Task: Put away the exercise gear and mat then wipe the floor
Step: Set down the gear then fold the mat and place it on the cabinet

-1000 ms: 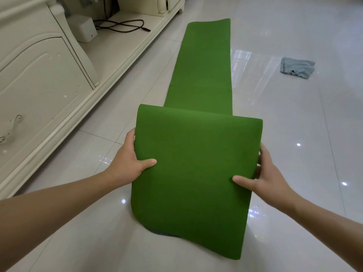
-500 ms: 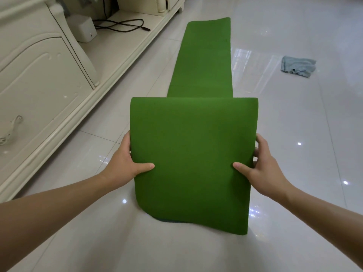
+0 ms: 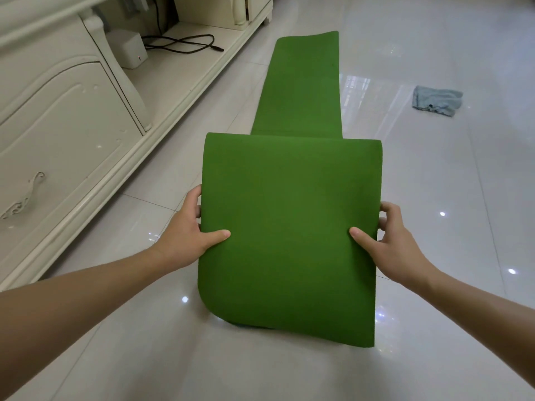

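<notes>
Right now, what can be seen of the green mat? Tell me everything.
The mat is green, matte, foam-like, long and narrow. Its far part lies flat on the floor beside the cabinet; its near part is lifted and curved back toward the camera. The left hand and right hand grip its side edges, thumbs on its face.

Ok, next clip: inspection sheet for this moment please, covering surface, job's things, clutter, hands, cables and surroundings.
Surface: glossy white tiled floor, with light reflections.
Job's things: green mat, near end lifted and curved over, far part flat on the floor; blue-grey cloth crumpled on the floor right of the mat, apart from it.
Clutter: nothing seen.
Grippers: left hand grips the mat's left edge, right hand its right edge, thumbs on the upper face.
Cables: black cable looped on a low shelf beside a white box.
Surroundings: cream cabinet along the left, holding that shelf.
</notes>
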A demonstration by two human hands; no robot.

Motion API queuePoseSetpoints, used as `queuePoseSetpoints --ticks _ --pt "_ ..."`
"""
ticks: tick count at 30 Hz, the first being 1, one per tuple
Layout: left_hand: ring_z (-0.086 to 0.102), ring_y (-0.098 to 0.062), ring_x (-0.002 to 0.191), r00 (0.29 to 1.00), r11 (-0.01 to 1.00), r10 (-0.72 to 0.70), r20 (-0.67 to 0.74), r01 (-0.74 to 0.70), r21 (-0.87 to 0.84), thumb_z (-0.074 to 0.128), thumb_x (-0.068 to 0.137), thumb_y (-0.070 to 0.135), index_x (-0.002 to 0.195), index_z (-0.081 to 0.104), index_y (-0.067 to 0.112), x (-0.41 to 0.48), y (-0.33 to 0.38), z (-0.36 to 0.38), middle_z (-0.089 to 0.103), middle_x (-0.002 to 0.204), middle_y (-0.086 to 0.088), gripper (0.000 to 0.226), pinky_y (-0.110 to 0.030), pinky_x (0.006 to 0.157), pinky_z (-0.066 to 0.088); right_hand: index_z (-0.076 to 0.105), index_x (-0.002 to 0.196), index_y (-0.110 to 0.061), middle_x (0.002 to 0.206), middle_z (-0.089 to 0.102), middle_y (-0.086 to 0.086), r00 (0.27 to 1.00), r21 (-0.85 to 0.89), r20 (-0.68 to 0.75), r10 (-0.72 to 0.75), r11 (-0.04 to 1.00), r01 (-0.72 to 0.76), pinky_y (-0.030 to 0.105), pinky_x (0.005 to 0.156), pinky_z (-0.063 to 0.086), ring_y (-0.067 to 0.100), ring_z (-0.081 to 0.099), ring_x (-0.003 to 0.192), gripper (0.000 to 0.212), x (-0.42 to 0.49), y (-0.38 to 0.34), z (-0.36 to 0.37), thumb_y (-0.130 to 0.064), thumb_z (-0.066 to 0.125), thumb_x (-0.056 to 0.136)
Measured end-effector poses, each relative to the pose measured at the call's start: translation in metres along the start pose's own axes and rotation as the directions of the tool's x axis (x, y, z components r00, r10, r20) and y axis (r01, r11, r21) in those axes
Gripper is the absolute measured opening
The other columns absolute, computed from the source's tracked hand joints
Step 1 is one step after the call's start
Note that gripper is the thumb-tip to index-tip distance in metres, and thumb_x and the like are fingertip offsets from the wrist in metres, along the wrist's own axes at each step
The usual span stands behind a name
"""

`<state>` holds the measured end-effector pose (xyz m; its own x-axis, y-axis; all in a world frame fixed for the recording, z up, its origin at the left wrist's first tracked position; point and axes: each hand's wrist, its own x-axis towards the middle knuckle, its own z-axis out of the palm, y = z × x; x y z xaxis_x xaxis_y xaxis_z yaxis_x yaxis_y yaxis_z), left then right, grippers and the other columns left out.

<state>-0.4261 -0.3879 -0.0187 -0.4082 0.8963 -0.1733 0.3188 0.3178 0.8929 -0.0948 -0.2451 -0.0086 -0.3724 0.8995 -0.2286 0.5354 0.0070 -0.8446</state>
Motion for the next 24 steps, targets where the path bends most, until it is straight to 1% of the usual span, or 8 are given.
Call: queuePoseSetpoints --ticks 3,5,7,10,13,16,20,24 --pt "0.071 -0.011 0.094 1.000 1.000 -0.009 -0.003 0.009 -0.012 0.079 0.080 0.005 0.142 0.031 0.040 -0.008 0.009 -0.007 0.064 0.116 0.010 0.086 -0.025 0.072 0.060 0.033 0.121 -0.039 0.107 0.062 -0.012 1.000 -0.016 0.006 -0.011 1.000 0.011 0.040 0.081 0.057 0.012 0.068 0.090 0.047 -0.006 -0.010 -0.002 -0.034 0.066 0.089" --pt "0.072 -0.012 0.090 0.999 0.999 -0.030 0.012 0.031 -0.021 0.079 0.079 0.004 0.139 0.033 0.041 -0.017 0.012 -0.013 0.065 0.114 0.006 0.084 -0.026 0.068 0.060 0.033 0.119 -0.038 0.106 0.064 -0.009 1.000 -0.029 0.018 -0.001 1.000 0.001 0.042 0.081 0.057 0.013 0.069 0.088 0.046 -0.014 -0.012 -0.001 -0.035 0.067 0.088" --pt "0.072 -0.012 0.090 0.997 0.998 -0.063 0.042 0.063 0.004 0.080 0.079 0.006 0.136 0.034 0.043 -0.028 0.010 -0.020 0.066 0.113 0.003 0.083 -0.030 0.071 0.061 0.036 0.117 -0.037 0.104 0.066 -0.005 0.998 -0.011 0.052 0.023 1.000 -0.022 0.043 0.081 0.057 0.015 0.070 0.086 0.044 -0.023 -0.014 0.001 -0.035 0.068 0.087" --pt "0.073 -0.018 0.093 0.982 0.987 -0.160 0.101 0.161 -0.003 0.082 0.077 0.007 0.138 0.035 0.040 -0.043 0.001 -0.033 0.068 0.114 -0.002 0.083 -0.041 0.079 0.061 0.041 0.113 -0.036 0.102 0.069 -0.001 0.988 0.097 0.138 0.063 0.992 -0.077 0.045 0.077 0.059 0.017 0.073 0.082 0.038 -0.037 -0.019 0.007 -0.030 0.069 0.087" --pt "0.073 -0.020 0.093 0.969 0.978 -0.207 0.133 0.209 -0.001 0.081 0.078 0.007 0.137 0.035 0.038 -0.058 -0.005 -0.042 0.068 0.114 -0.004 0.081 -0.043 0.080 0.060 0.044 0.111 -0.035 0.103 0.070 0.001 0.978 0.164 0.197 0.065 0.982 -0.098 0.045 0.076 0.060 0.019 0.073 0.083 0.037 -0.047 -0.022 0.013 -0.025 0.070 0.088" --pt "0.073 -0.018 0.092 0.971 0.978 -0.207 0.116 0.207 0.006 0.082 0.078 0.007 0.137 0.035 0.039 -0.064 -0.007 -0.046 0.068 0.113 -0.003 0.081 -0.041 0.079 0.061 0.043 0.112 -0.034 0.104 0.070 0.001 0.977 0.163 0.204 0.055 0.983 -0.089 0.046 0.076 0.059 0.020 0.073 0.083 0.038 -0.048 -0.024 0.017 -0.025 0.070 0.087" --pt "0.073 -0.017 0.093 0.982 0.986 -0.167 0.093 0.168 0.002 0.082 0.077 0.007 0.136 0.035 0.039 -0.056 -0.002 -0.041 0.068 0.113 -0.001 0.082 -0.041 0.081 0.060 0.042 0.115 -0.032 0.105 0.069 0.001 0.984 0.132 0.171 0.044 0.989 -0.067 0.045 0.076 0.060 0.018 0.073 0.082 0.040 -0.040 -0.022 0.015 -0.027 0.070 0.087" --pt "0.072 -0.013 0.093 0.988 0.992 -0.130 0.088 0.129 0.015 0.082 0.078 0.008 0.138 0.033 0.039 -0.044 0.002 -0.035 0.067 0.114 0.004 0.084 -0.032 0.076 0.060 0.040 0.117 -0.032 0.106 0.068 -0.002 0.990 0.059 0.136 0.032 0.997 -0.040 0.045 0.079 0.059 0.016 0.072 0.085 0.043 -0.032 -0.015 0.012 -0.031 0.070 0.086"
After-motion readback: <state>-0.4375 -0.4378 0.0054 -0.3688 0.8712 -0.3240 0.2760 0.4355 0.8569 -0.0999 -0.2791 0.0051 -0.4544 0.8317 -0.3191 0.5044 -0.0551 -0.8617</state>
